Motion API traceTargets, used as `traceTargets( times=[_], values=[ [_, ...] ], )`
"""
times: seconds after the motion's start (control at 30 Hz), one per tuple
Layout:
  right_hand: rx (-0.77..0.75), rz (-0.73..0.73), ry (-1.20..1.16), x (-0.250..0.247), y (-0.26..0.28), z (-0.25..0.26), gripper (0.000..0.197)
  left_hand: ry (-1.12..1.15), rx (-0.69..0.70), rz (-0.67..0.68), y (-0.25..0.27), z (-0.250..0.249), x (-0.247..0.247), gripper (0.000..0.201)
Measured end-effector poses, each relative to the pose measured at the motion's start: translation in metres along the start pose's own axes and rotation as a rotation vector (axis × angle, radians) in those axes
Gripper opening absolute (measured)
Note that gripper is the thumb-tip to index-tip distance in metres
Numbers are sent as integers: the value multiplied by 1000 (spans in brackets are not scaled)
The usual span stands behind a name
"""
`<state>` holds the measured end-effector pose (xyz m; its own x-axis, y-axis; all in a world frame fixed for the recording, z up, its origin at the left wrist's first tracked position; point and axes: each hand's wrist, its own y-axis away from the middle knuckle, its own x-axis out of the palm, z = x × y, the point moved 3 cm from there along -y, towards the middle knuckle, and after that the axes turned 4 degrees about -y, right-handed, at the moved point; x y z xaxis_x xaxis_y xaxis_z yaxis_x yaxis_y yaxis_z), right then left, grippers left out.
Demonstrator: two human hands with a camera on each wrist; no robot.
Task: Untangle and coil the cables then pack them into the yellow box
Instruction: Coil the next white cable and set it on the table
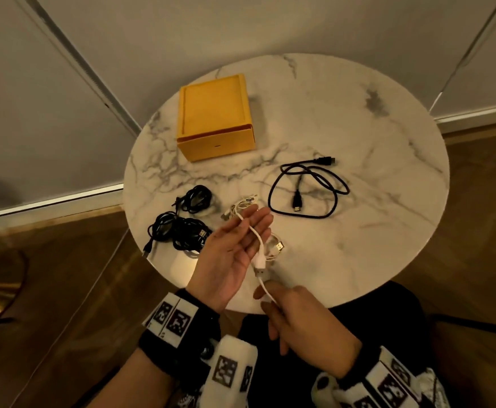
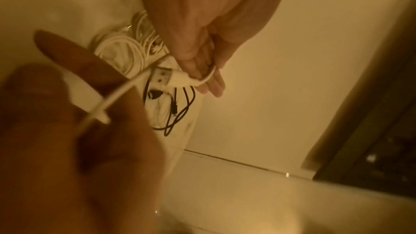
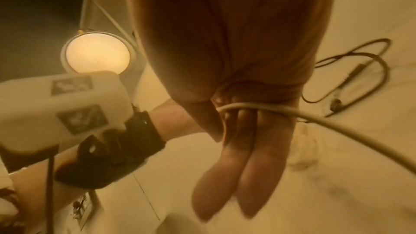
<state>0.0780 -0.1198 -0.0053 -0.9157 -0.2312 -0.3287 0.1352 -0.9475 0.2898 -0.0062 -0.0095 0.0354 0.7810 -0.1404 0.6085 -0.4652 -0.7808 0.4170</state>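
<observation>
The yellow box [image 1: 214, 119] stands shut at the table's far left. My left hand [image 1: 249, 228] is palm up with straight fingers above the near edge. A white cable [image 1: 257, 240] lies across those fingers, and its USB plug [image 2: 166, 77] hangs below them. My right hand [image 1: 288, 307] sits nearer to me and pinches a stretch of white cable [image 3: 315, 118] between thumb and fingers. More white cable [image 1: 242, 206] lies bunched beyond my left hand, and another white coil [image 1: 274, 247] sits under it. A loose black cable [image 1: 308, 187] sprawls to the right.
Two coiled black cable bundles [image 1: 195, 198] [image 1: 179, 232] lie at the near left of the round marble table [image 1: 358, 142]. Bare marble lies at the right and far side. Wooden floor and white wall panels surround the table. A round lamp [image 3: 96, 52] glows beyond the table edge.
</observation>
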Motion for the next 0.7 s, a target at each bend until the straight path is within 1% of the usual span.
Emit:
traceTargets(
  times=[0.13, 0.2, 0.27, 0.37, 0.43, 0.47, 0.53, 0.63, 0.7],
  values=[
    [-114, -33, 344, -4, 3, 10, 20, -233, 116, 35, 4, 6, -5, 29],
    [-148, -75, 393, -9, 3, 12, 22, -306, 185, 44, 6, 4, -6, 29],
    [-163, -65, 366, -8, 3, 16, 22, -256, 194, 33, 7, 1, -7, 30],
    [-180, -6, 346, 7, 4, 20, 22, -57, 154, -7, 6, 0, -7, 25],
    [-184, -17, 331, 7, 4, 24, 23, -38, 180, -16, 6, 0, -7, 25],
    [-195, -28, 310, 3, 3, 25, 22, -75, 202, -12, 6, 0, -8, 24],
    [-231, -61, 306, -10, 4, 29, 20, -255, 223, 6, 9, 0, -11, 21],
    [-284, -145, 406, -32, 5, 32, 17, -610, 179, 94, 18, 5, -14, 19],
    [-296, -206, 494, -44, 7, 30, 18, -774, 140, 144, 22, 7, -14, 20]
  ],
)
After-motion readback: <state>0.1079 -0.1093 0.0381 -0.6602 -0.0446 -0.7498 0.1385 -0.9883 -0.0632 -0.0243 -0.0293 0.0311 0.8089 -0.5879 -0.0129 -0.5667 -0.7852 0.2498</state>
